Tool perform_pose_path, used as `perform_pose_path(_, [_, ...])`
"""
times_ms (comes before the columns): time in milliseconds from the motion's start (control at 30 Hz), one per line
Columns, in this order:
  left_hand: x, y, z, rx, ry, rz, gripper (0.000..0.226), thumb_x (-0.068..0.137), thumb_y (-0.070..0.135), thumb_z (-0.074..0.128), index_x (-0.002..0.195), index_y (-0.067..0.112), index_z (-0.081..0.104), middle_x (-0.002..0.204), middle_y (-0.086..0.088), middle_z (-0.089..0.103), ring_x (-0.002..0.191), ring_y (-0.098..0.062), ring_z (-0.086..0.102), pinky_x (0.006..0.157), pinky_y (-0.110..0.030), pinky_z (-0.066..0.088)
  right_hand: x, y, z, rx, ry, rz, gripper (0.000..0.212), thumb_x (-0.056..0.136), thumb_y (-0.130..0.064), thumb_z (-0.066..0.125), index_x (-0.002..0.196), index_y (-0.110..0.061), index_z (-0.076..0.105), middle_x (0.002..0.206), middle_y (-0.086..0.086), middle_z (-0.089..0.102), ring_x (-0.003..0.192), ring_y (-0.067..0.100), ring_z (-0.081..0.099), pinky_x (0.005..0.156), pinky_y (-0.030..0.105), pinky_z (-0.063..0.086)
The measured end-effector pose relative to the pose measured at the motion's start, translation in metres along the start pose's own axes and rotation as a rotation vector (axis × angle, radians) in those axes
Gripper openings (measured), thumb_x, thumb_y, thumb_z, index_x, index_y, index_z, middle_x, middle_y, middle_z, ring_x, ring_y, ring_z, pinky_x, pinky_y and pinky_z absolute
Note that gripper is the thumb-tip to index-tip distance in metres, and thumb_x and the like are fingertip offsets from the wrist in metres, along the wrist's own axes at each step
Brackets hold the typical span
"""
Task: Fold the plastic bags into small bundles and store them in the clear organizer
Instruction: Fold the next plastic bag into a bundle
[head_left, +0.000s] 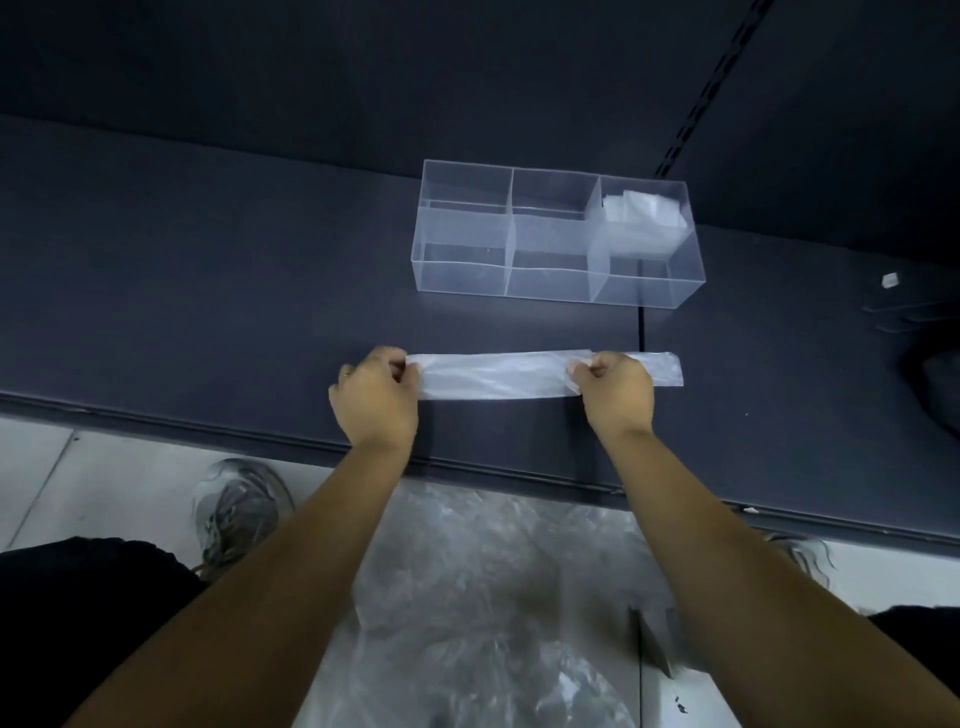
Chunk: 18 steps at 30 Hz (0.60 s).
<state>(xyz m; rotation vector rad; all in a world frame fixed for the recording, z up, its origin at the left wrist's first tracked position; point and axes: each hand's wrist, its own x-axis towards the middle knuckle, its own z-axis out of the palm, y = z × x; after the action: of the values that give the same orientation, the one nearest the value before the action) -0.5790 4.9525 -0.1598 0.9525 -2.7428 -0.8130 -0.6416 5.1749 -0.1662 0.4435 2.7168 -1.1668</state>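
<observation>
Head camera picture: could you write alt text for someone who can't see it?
Two bare hands, left hand and right hand, pinch a plastic bag folded into a long flat strip on a dark table. Behind it stands a clear organizer, with folded bags in its right compartment. A heap of loose plastic bags lies below the table edge.

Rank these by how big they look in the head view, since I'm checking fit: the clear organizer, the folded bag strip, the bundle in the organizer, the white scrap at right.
1. clear organizer
2. folded bag strip, about as long but much narrower
3. bundle in the right compartment
4. white scrap

The strip lies nearer the camera.
</observation>
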Motion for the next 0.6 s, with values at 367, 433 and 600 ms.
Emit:
perform_pose_path(367, [-0.037,-0.012,0.037,0.502,-0.298,0.633,0.079,0.088,0.062,-0.002,0.152,0.017,0.001,0.161,-0.005,-0.001,0.147,-0.026,-0.005,0.118,-0.046,-0.004,-0.007,-0.002,0.000,-0.135,0.055,-0.057,0.014,0.093,-0.018,0.057,0.100,-0.006,0.059,0.097,0.010,0.065,0.090,0.030,0.061,0.069,0.029,0.042])
perform_pose_path(433, [-0.037,-0.012,0.038,0.528,-0.299,0.636,0.080,0.087,0.063,-0.005,0.152,0.017,-0.001,0.161,-0.005,-0.001,0.147,-0.027,-0.006,0.119,-0.047,-0.003,-0.016,-0.007,0.003,-0.267,0.176,-0.146,0.029,0.088,-0.013,0.061,0.117,-0.008,0.056,0.113,0.013,0.059,0.106,0.032,0.054,0.083,0.036,0.042])
perform_pose_path(600, [-0.037,-0.010,0.039,0.566,-0.316,0.624,0.073,0.086,0.058,-0.012,0.144,0.016,-0.023,0.157,-0.005,-0.020,0.145,-0.029,-0.017,0.117,-0.046,-0.011,-0.051,-0.026,0.038,-0.272,-0.136,-0.693,0.046,0.097,-0.014,0.046,0.142,-0.008,0.042,0.148,0.011,0.040,0.139,0.024,0.032,0.117,0.031,0.018])
